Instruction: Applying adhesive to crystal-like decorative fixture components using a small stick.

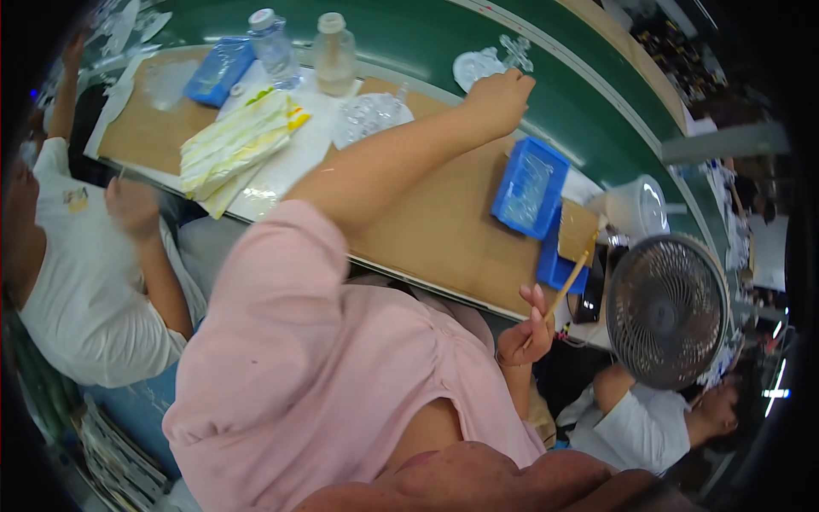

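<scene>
Hands are working far apart. Left hand [499, 98] is reaching across the brown surface [426, 222] to the green belt's [589, 128] edge, fingers curled shut around a clear plastic piece [517, 49], though the grip itself is partly hidden. Right hand [525, 333] is pinching a thin wooden stick [570, 282] near the lap, tip pointing up toward the blue trays [531, 188]. Bottles [334, 53] and a yellow-white bag [239, 145] are sitting at the far side. Risk: the outstretched forearm could be knocking the blue trays, or the stick could be snagging the fan [667, 309] just beside it.
</scene>
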Action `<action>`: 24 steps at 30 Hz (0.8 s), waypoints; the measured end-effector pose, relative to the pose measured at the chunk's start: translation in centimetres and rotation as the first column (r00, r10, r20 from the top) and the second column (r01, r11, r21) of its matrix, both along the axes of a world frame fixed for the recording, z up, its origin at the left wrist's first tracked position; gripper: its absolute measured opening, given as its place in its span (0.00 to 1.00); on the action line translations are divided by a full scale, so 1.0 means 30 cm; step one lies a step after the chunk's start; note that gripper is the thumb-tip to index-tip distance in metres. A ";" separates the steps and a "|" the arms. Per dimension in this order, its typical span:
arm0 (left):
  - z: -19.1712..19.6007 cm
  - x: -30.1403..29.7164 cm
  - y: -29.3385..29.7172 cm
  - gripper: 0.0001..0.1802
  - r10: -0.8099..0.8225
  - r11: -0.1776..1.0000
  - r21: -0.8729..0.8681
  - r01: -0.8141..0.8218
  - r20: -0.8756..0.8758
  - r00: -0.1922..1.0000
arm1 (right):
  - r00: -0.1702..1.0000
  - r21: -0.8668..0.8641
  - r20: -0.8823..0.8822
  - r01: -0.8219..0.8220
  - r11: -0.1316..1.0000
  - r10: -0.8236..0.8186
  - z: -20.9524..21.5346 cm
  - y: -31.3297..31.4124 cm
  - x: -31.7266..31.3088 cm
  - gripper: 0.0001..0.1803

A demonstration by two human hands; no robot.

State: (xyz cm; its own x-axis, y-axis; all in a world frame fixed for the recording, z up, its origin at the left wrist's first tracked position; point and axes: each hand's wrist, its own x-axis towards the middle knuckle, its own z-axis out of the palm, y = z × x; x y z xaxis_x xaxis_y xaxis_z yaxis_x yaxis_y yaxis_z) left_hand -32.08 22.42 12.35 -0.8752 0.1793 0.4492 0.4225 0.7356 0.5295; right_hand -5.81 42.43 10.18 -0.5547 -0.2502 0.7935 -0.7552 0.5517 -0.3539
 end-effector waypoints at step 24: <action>0.322 0.268 -0.510 0.07 -0.336 0.704 -0.642 0.303 0.074 0.939 | 0.939 -0.099 -0.239 0.229 0.968 -0.246 0.157 0.071 -0.021 0.10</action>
